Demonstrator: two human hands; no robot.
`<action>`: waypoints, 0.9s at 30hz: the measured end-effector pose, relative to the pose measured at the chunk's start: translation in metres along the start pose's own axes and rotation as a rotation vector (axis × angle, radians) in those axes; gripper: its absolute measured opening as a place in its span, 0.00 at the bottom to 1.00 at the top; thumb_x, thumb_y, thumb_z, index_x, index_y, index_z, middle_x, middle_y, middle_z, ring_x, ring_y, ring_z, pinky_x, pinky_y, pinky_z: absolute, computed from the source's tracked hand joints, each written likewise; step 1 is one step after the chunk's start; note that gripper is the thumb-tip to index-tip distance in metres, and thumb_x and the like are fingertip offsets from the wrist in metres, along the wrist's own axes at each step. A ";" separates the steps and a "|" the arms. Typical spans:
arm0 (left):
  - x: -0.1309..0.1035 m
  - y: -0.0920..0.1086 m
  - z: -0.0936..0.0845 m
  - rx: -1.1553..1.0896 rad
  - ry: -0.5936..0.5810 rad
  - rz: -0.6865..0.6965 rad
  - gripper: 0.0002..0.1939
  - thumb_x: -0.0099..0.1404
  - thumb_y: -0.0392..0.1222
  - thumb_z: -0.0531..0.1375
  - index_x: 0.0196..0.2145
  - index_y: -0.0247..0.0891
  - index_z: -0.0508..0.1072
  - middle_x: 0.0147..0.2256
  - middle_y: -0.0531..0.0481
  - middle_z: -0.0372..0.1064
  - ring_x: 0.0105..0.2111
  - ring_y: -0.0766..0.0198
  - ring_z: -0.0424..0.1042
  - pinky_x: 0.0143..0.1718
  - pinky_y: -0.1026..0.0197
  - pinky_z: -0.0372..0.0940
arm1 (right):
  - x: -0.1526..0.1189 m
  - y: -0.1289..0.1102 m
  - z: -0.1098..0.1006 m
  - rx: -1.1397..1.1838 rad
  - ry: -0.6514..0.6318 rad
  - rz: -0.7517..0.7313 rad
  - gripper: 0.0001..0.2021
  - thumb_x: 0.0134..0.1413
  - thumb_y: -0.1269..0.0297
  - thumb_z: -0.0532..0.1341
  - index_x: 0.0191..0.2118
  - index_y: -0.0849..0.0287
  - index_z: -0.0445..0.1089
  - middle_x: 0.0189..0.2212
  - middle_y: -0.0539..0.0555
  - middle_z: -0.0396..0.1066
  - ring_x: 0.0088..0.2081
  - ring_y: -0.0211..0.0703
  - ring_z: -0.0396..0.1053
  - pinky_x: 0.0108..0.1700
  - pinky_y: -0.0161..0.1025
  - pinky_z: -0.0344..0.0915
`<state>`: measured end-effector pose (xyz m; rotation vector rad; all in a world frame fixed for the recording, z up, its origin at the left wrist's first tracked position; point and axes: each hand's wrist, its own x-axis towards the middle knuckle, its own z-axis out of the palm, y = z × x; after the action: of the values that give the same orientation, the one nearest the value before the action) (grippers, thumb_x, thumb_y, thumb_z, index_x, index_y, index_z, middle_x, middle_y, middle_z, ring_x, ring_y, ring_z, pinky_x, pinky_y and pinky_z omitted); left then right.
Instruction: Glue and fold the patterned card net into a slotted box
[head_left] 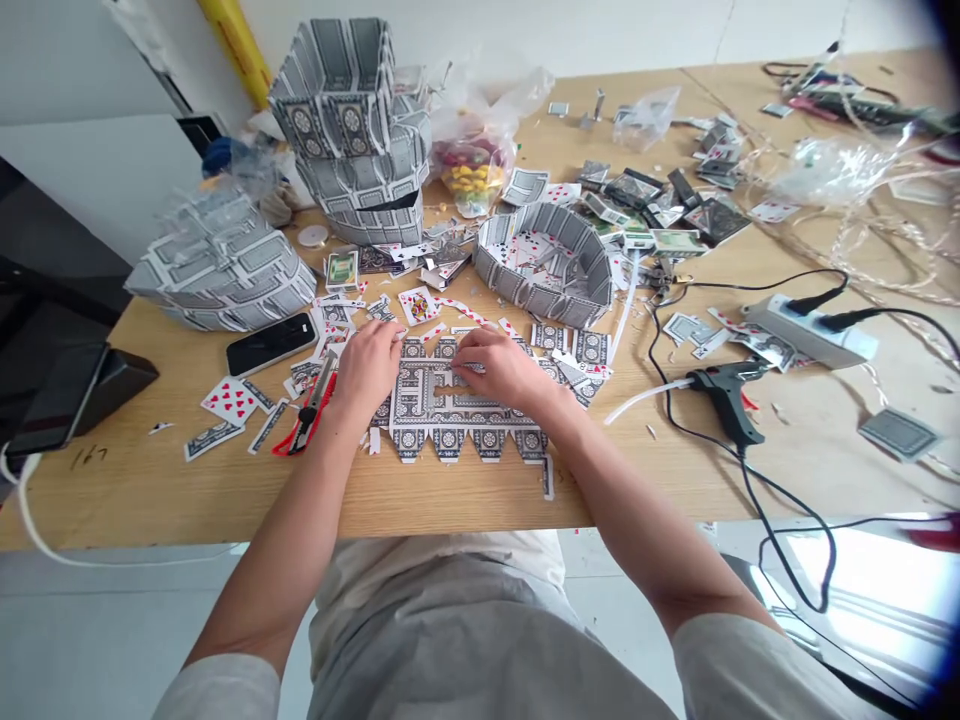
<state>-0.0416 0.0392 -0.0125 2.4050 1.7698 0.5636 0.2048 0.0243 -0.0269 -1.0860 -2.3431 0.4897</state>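
A flat panel of joined playing cards (465,415), grey-patterned with pointed tabs along its near edge, lies on the table in front of me. Openings in its middle show the wood. My left hand (371,360) is at the panel's far left corner, fingers bent and drawn together; anything between the fingertips is too small to make out. Over the panel's upper middle, my right hand (496,368) has curled fingers with the tips down at the cards. Beside my left wrist is a red-handled cutting tool (306,415), partly hidden by my forearm.
Card-built structures stand at the back: a tall stack (360,150), a boat-like form (225,265) and a low ring (544,265). A phone (271,344) lies left. On the right are a glue gun (727,400), its cord and a power strip (810,330). Loose cards (229,400) lie scattered.
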 end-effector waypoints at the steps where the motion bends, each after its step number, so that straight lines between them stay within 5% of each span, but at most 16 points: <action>1: -0.001 0.001 0.002 -0.019 -0.010 0.014 0.13 0.74 0.32 0.59 0.52 0.35 0.80 0.46 0.41 0.78 0.46 0.51 0.78 0.53 0.50 0.72 | 0.000 -0.002 -0.001 -0.021 -0.012 0.013 0.11 0.68 0.70 0.62 0.40 0.62 0.83 0.42 0.61 0.77 0.44 0.50 0.73 0.53 0.46 0.67; 9: -0.009 0.014 0.018 -0.111 -0.057 0.255 0.09 0.74 0.37 0.61 0.43 0.39 0.83 0.41 0.43 0.77 0.44 0.52 0.76 0.50 0.49 0.71 | 0.001 -0.027 -0.002 -0.145 -0.132 0.146 0.12 0.70 0.70 0.60 0.46 0.62 0.83 0.44 0.62 0.76 0.44 0.49 0.75 0.48 0.42 0.69; 16: -0.010 0.015 0.016 -0.144 -0.013 0.253 0.09 0.75 0.36 0.59 0.44 0.37 0.81 0.43 0.42 0.78 0.45 0.52 0.76 0.49 0.49 0.71 | -0.010 -0.046 -0.026 -0.150 -0.097 0.212 0.11 0.71 0.69 0.60 0.50 0.60 0.81 0.48 0.63 0.80 0.48 0.54 0.78 0.52 0.46 0.71; 19: -0.011 0.014 0.013 -0.143 0.072 0.213 0.12 0.78 0.41 0.56 0.40 0.38 0.79 0.37 0.44 0.78 0.40 0.55 0.76 0.43 0.54 0.69 | -0.054 -0.047 -0.064 -0.174 0.148 0.401 0.11 0.70 0.61 0.62 0.50 0.56 0.80 0.49 0.59 0.82 0.48 0.55 0.80 0.52 0.48 0.72; 22: -0.012 0.015 0.007 -0.148 0.155 0.134 0.19 0.80 0.47 0.53 0.33 0.40 0.76 0.30 0.46 0.75 0.33 0.57 0.73 0.36 0.56 0.64 | -0.121 -0.036 -0.104 -0.418 0.397 0.747 0.14 0.67 0.54 0.62 0.46 0.55 0.81 0.46 0.63 0.83 0.47 0.62 0.80 0.53 0.54 0.72; 27: -0.009 0.019 -0.005 -0.196 0.241 0.030 0.23 0.80 0.47 0.50 0.26 0.42 0.69 0.28 0.44 0.73 0.32 0.56 0.71 0.36 0.54 0.61 | -0.212 0.001 -0.128 -0.588 0.325 1.234 0.36 0.59 0.45 0.63 0.64 0.69 0.71 0.55 0.78 0.76 0.59 0.77 0.73 0.59 0.66 0.69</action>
<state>-0.0281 0.0240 -0.0043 2.3133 1.6723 1.0186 0.3971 -0.1274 0.0140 -2.6117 -1.2978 -0.0327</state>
